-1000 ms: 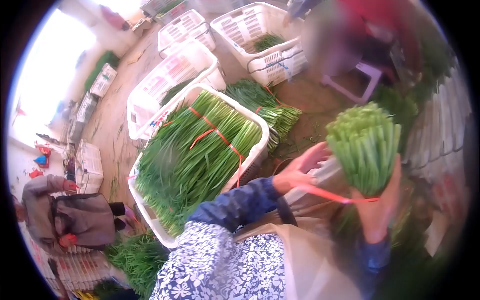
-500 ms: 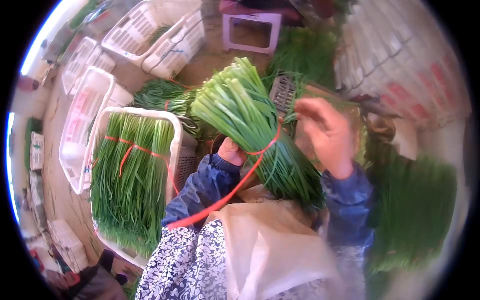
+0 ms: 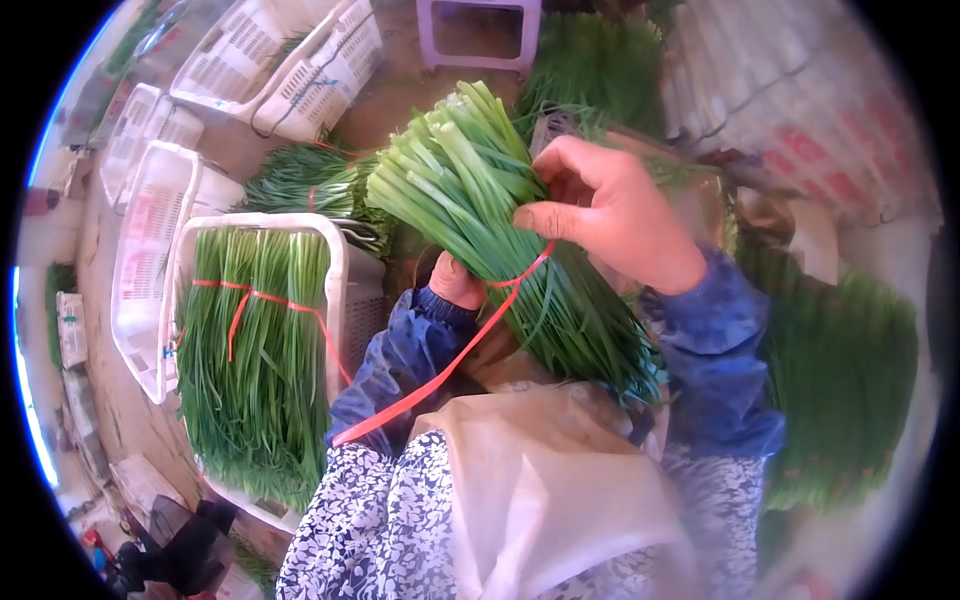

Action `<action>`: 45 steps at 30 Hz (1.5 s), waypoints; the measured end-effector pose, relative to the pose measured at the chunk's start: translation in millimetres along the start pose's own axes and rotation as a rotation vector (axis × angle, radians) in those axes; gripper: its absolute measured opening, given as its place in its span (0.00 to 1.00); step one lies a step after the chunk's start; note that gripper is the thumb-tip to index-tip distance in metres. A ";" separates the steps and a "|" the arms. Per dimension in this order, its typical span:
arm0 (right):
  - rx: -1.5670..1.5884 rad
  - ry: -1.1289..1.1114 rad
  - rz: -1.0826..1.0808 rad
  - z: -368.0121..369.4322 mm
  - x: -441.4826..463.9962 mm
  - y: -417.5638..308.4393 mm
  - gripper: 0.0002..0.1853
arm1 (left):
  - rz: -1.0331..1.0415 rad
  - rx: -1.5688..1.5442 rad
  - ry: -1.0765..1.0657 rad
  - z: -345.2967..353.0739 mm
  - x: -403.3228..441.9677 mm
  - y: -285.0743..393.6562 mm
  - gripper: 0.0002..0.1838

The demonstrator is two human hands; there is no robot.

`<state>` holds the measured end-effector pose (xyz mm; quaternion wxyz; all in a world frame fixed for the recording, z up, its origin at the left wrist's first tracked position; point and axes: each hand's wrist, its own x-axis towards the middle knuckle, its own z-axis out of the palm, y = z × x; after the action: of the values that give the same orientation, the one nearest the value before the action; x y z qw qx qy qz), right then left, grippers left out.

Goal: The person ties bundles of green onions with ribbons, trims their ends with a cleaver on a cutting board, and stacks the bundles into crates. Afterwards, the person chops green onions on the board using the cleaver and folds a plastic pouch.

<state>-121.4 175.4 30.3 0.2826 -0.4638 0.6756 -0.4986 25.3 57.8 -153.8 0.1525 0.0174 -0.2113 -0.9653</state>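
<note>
A thick bundle of garlic chives (image 3: 470,190) slants across the middle of the head view, pale cut ends toward the upper left, dark leaf tips toward my lap. A red tie (image 3: 420,393) passes round it, with a long tail running down to my left sleeve. My left hand (image 3: 457,282) grips the bundle from below, its fingers mostly hidden behind the stalks. On the other side, my right hand (image 3: 610,210) is closed at the bundle's upper edge, thumb lying against the leaves above the tie and fingers curled behind.
To the left, a white crate (image 3: 338,262) holds tied chives (image 3: 260,360). More white crates (image 3: 150,260) stand beyond it. Loose chives (image 3: 310,190) lie behind the crate, and another pile (image 3: 840,380) is at the right. A stool (image 3: 478,40) stands at the top.
My right hand has come in from the right and now touches the chives. The bundle has shifted slightly left and up in view, and the red tie's tail looks straighter.
</note>
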 end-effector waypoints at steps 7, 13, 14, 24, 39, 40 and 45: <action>-0.318 0.040 -0.023 -11.7 -7.1 -0.3 0.07 | -0.048 -0.086 -0.034 0.7 5.7 -11.1 0.45; -0.615 0.190 -0.006 -1.6 -0.1 9.8 0.06 | -0.080 -0.074 0.020 7.4 10.3 -22.7 0.43; -0.621 0.200 0.004 -5.2 0.3 9.9 0.06 | -0.092 -0.078 0.013 10.4 11.8 -23.5 0.43; -0.358 0.223 0.124 -39.0 17.6 11.4 0.07 | -0.153 -0.072 0.018 37.2 26.8 -24.6 0.43; -0.853 0.623 0.291 -295.0 -49.1 -48.2 0.22 | -0.128 0.184 0.010 16.9 18.8 -24.2 0.58; -0.824 0.671 0.344 -336.4 -69.9 -58.8 0.24 | -0.137 0.142 -0.024 9.4 18.4 -28.9 0.58; -0.995 0.218 0.320 -219.1 -75.7 -14.8 0.33 | -0.171 0.055 -0.117 11.6 29.9 -34.0 0.60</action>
<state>-270.3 333.3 113.3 0.0290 -0.3785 0.9181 -0.1139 -14.1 82.8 -156.4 0.0562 -0.0166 -0.2439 -0.9680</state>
